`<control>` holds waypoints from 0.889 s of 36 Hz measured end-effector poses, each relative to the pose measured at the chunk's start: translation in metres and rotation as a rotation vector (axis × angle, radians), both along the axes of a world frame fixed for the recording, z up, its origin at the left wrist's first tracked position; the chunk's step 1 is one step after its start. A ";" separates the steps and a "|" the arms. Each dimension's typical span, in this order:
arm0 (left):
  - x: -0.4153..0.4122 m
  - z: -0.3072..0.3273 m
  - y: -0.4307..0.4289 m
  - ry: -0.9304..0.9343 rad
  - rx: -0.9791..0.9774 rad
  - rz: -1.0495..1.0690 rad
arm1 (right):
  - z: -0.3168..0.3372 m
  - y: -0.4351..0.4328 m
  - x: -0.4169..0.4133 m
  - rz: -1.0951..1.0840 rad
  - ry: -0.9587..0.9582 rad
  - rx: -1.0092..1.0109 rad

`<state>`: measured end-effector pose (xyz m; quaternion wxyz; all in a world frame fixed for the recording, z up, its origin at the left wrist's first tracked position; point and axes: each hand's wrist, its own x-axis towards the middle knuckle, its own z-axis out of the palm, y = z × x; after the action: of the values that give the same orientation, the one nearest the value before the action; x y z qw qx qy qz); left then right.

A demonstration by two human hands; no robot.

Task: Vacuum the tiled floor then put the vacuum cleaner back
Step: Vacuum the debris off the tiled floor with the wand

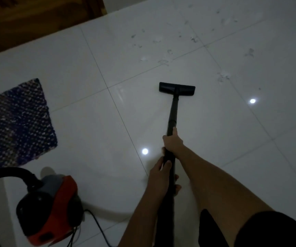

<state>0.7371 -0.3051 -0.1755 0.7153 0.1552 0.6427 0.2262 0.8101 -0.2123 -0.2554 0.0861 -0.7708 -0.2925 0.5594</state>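
Observation:
Both hands grip the black vacuum wand (172, 113). My right hand (172, 141) holds it higher up the tube, and my left hand (158, 173) is curled round it closer to me. The black floor nozzle (177, 88) lies flat on the white tiled floor (232, 132) in the middle of the view. Scattered bits of debris (163, 59) lie on the tiles beyond the nozzle, spreading to the far right. The red and black vacuum body (54, 209) stands on the floor at the lower left, its black hose (6, 172) arching off to the left.
A purple and white woven mat (21, 122) lies on the tiles at the left. A wooden door or panel (36, 20) fills the top left corner. A black power cord (97, 227) trails from the vacuum body towards the bottom edge. Ceiling lights reflect on the glossy floor.

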 end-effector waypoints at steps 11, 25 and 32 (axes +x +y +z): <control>-0.068 0.050 -0.082 0.115 0.028 -0.159 | 0.043 -0.098 -0.060 -0.172 0.154 -0.004; -0.069 0.064 -0.121 0.091 0.018 -0.264 | 0.048 -0.155 -0.056 -0.322 0.143 -0.127; -0.023 0.045 -0.100 0.055 -0.025 -0.276 | 0.023 -0.131 -0.008 -0.307 0.090 -0.127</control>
<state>0.7139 -0.4055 -0.1303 0.7238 0.2392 0.6372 0.1133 0.8021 -0.3428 -0.2320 0.1347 -0.7844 -0.1314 0.5911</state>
